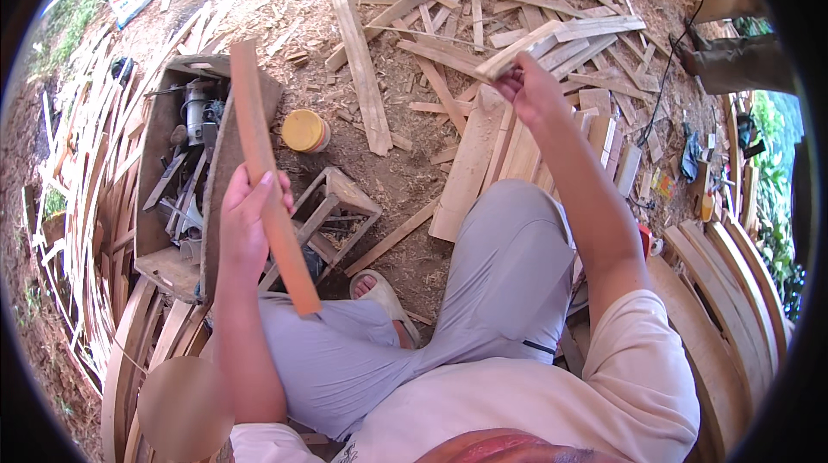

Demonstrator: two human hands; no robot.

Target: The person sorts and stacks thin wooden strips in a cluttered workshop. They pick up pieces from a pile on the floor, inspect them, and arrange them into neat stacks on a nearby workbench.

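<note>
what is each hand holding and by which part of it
The left hand holds a reddish-brown wooden strip around its middle; the right hand holds a pale wooden piece near its lower-left end.

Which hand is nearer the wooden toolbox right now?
Left. The left hand, gripping an orange-brown wooden strip, appears close beside the toolbox; the right hand, holding a pale board, is much farther off to the toolbox's right.
</note>
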